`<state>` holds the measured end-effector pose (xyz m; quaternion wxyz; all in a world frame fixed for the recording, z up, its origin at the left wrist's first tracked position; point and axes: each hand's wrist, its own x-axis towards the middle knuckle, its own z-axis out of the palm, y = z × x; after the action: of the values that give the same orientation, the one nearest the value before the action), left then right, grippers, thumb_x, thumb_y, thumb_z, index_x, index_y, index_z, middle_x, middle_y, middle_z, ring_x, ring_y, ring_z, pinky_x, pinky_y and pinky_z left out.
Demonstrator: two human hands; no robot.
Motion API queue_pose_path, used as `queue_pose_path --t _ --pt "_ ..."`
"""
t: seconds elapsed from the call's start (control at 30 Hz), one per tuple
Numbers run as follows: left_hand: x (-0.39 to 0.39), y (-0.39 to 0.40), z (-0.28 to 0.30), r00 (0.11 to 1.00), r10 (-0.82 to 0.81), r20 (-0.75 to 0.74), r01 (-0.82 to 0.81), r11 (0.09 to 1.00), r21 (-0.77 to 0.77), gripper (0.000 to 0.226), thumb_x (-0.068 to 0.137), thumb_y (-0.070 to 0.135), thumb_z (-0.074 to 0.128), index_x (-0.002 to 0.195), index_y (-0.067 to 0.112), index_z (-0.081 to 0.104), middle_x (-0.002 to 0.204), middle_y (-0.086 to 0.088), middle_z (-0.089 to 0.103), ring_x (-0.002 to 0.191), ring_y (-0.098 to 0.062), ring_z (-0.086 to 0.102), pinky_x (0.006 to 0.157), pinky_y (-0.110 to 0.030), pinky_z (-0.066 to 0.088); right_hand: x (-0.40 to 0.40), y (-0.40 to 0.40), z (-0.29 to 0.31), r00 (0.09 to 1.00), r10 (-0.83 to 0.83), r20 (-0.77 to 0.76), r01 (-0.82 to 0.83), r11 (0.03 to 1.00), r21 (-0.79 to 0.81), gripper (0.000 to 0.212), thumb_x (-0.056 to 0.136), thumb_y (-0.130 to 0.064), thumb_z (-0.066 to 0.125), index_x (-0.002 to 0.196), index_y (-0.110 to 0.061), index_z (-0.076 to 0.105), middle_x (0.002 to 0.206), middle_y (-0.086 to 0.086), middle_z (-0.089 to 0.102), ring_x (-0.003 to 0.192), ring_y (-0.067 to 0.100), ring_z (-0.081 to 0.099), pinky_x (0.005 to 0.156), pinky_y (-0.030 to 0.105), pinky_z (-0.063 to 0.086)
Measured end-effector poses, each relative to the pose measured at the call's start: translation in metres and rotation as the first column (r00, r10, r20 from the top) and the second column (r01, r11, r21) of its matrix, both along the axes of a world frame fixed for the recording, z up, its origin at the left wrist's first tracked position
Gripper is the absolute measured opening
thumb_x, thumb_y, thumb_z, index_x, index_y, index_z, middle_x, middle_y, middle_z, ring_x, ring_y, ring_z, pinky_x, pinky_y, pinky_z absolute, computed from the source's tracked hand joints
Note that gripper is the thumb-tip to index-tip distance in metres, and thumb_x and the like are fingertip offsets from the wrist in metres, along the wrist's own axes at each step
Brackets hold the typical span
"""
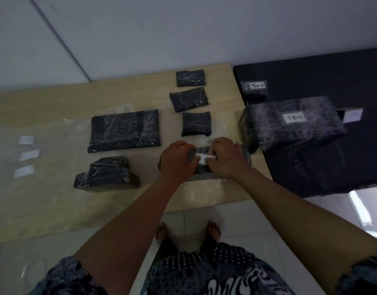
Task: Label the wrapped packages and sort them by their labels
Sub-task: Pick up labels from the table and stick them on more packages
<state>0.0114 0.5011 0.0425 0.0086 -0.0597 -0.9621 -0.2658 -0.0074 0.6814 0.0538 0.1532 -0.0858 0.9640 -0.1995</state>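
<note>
A black wrapped package (201, 170) lies near the front edge of the wooden table (55, 205), with a white label (204, 157) on its top. My left hand (178, 160) holds the package's left side, its fingers curled over the top at the label's left end. My right hand (224, 157) pinches the label's right end against the package. Several unlabelled black packages lie on the table: a flat large one (124, 130), a lumpy one (106, 174) and three small ones (196, 124), (189, 99), (190, 77).
Several blank white labels (26, 155) lie at the table's left. On the black surface (332, 77) to the right stand a large labelled package (294, 122), a small labelled one (254, 88) and a third partly hidden behind the large one (351, 114). My bare feet stand on white floor tiles below the table edge.
</note>
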Motion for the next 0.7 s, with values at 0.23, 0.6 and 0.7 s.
queue_pose_path --t 0.23,0.6,0.7 --pt "0.003 0.008 -0.013 0.993 0.12 0.008 -0.12 0.992 -0.029 0.031 0.079 0.042 0.065 0.101 0.022 0.069 0.107 0.0 0.066 0.097 -0.025 0.062 0.089 -0.052 0.049 -0.009 0.005 -0.006 0.996 0.086 0.001 -0.085 0.99 -0.114 0.007 0.091 -0.037 0.057 0.096 -0.032 0.055 0.135 -0.003 0.046 0.133 0.019 0.036 0.118 0.05 0.015" --pt "0.003 0.013 -0.017 0.984 0.178 0.019 -0.177 0.983 -0.044 0.02 0.082 0.034 0.062 0.097 0.022 0.057 0.096 0.001 0.063 0.09 -0.026 0.059 0.095 -0.048 0.041 -0.002 0.005 -0.022 0.98 0.018 -0.199 -0.055 0.983 -0.178 0.015 0.085 -0.034 0.06 0.092 -0.029 0.048 0.101 -0.009 0.043 0.112 0.018 0.045 0.115 0.054 0.02" --pt "0.004 0.014 -0.018 0.983 0.184 0.009 -0.183 0.982 -0.047 0.019 0.082 0.034 0.061 0.095 0.021 0.055 0.094 0.001 0.062 0.088 -0.026 0.058 0.094 -0.048 0.041 0.005 0.002 -0.026 0.971 -0.045 -0.234 0.013 0.991 -0.136 0.029 0.087 -0.035 0.061 0.113 -0.024 0.054 0.123 -0.002 0.05 0.132 0.022 0.037 0.118 0.058 0.012"
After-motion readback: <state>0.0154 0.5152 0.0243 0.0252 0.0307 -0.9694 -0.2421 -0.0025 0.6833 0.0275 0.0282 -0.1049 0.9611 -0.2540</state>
